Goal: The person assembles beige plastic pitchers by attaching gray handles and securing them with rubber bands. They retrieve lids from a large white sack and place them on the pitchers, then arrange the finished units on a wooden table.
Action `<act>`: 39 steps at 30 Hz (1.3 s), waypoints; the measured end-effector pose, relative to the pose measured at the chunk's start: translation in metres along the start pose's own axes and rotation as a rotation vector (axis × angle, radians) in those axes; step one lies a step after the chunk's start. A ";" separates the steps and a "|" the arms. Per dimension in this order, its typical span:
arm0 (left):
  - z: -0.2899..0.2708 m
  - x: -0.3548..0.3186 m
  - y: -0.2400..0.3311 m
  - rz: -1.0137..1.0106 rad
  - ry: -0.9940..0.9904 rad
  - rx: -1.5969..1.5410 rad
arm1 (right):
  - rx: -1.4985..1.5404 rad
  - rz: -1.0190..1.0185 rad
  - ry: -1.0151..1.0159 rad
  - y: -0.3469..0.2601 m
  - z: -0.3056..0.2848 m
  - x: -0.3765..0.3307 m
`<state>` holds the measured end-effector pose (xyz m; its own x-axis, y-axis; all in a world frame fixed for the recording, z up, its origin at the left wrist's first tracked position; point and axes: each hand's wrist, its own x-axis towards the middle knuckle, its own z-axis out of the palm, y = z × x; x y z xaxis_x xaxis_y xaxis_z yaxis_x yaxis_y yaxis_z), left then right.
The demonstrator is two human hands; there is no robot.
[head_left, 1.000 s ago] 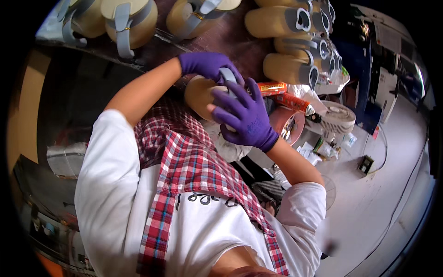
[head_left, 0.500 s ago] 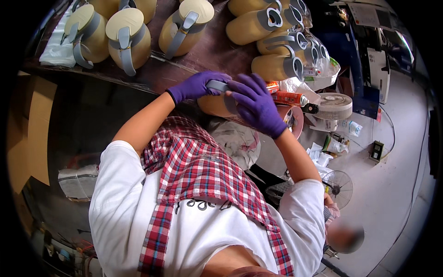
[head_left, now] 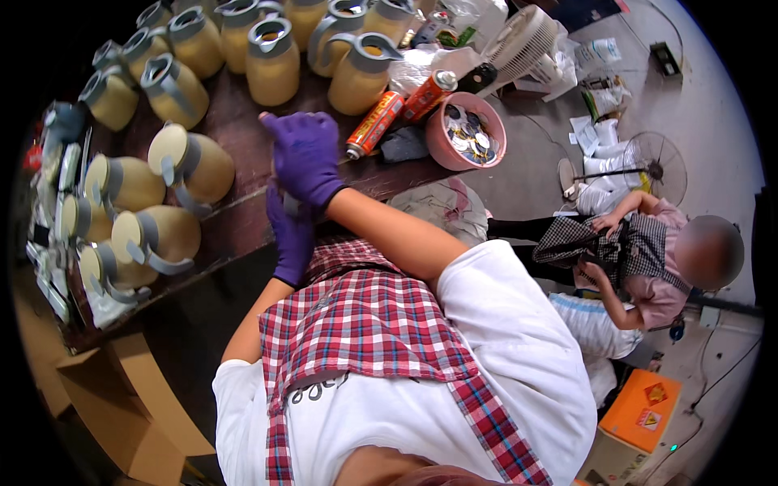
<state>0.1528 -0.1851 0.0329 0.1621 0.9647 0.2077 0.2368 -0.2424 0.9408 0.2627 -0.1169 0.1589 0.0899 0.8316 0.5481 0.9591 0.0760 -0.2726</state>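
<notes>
My right hand [head_left: 306,158], in a purple glove, is closed above the table's front edge, its fingers curled; what they hold is hidden. Just below it, beside my apron, my left hand [head_left: 290,239] in a matching glove has its fingers partly covered by the right wrist. A small grey piece [head_left: 291,202] shows between the two hands, too little of it to name. To the left, several cream jugs with grey handles and lids lie tilted or stand, the closest being a lidded jug [head_left: 207,168]. An open-topped jug [head_left: 273,69] stands beyond my right hand.
Red spray cans [head_left: 375,124] and a pink bucket [head_left: 442,146] of round discs sit right of my hands on the dark table [head_left: 243,134]. A white fan [head_left: 523,40] is farther right. A co-worker [head_left: 640,263] sits at the right. An open cardboard box [head_left: 134,405] is at lower left.
My view has swung, bringing more jugs and the co-worker into sight. My right hand has gone from spread fingers to closed. The jug between my hands no longer shows.
</notes>
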 end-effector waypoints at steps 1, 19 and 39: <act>0.004 -0.002 -0.004 -0.037 0.013 -0.012 | -0.001 -0.007 0.007 -0.001 0.001 0.001; 0.034 0.006 0.011 -0.101 0.108 0.036 | -0.556 0.503 -0.554 0.440 -0.133 -0.140; -0.039 -0.027 0.045 -0.649 -0.605 -0.020 | 0.000 0.541 -0.494 0.470 -0.195 -0.102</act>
<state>0.1219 -0.2179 0.0798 0.4811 0.6902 -0.5405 0.4424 0.3411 0.8294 0.7567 -0.2734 0.1286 0.4197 0.9038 -0.0837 0.8149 -0.4157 -0.4039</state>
